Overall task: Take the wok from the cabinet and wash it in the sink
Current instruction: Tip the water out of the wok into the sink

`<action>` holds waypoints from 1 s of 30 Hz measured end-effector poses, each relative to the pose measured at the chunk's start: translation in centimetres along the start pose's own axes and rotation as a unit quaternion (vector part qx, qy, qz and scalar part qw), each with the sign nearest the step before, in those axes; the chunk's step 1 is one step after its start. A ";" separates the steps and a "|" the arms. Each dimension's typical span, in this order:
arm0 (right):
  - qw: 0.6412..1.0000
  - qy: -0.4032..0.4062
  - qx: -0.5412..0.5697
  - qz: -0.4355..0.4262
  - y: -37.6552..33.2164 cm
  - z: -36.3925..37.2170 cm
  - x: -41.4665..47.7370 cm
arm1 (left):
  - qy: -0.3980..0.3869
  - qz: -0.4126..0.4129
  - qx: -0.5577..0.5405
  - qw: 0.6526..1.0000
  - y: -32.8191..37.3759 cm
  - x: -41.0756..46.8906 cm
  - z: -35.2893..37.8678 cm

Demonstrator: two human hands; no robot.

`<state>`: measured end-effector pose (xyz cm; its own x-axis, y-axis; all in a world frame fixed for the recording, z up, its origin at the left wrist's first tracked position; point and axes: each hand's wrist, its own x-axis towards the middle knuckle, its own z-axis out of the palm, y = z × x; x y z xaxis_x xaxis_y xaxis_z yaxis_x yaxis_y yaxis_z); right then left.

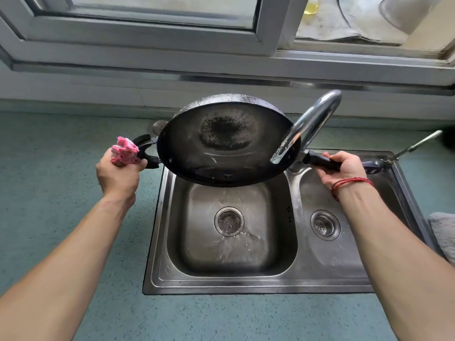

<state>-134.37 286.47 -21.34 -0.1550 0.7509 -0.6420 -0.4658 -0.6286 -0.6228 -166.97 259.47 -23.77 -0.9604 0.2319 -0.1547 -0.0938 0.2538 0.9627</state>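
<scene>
Head view: wok (227, 141) held up over the left basin (231, 242) of a double steel sink (221, 289), clear of the basin floor. It's tipped steeply: open inside faces toward the camera and down, far rim high, near rim low over the basin. Inside is wet, with a dark speckled patch at the centre. Long axis runs left-right, handle to handle, roughly level, right end slightly lower.

Left hand (118, 173): fingers curled closed around the wok's short black loop handle (147, 151), with a pink scrub cloth (124, 151) bunched in the same grip, sticking up above the fist.

Right hand (343, 168): fingers wrapped closed around the long black stick handle (320, 160), which points right over the right basin (327, 232). Red string bracelet (349, 184) on that wrist.

Chrome gooseneck faucet (310, 124) arches from behind the divider, spout end sitting in front of the wok's right rim. Water sheeting off the wok's low rim, splashing around the left drain (229, 221).

Sink is set in a teal countertop (61, 148); window frame (147, 45) behind.
</scene>
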 end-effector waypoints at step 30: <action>0.973 0.150 -0.174 0.041 4.9 -10.4 3.0 | 0.000 -0.132 0.113 0.985 -6.8 -2.4 0.2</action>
<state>-128.03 283.51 -30.94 0.1063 0.6360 -0.7644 -0.1324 -0.7528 -0.6448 -163.98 257.38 -29.98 -0.9103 0.1301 -0.3929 -0.2793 0.5074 0.8152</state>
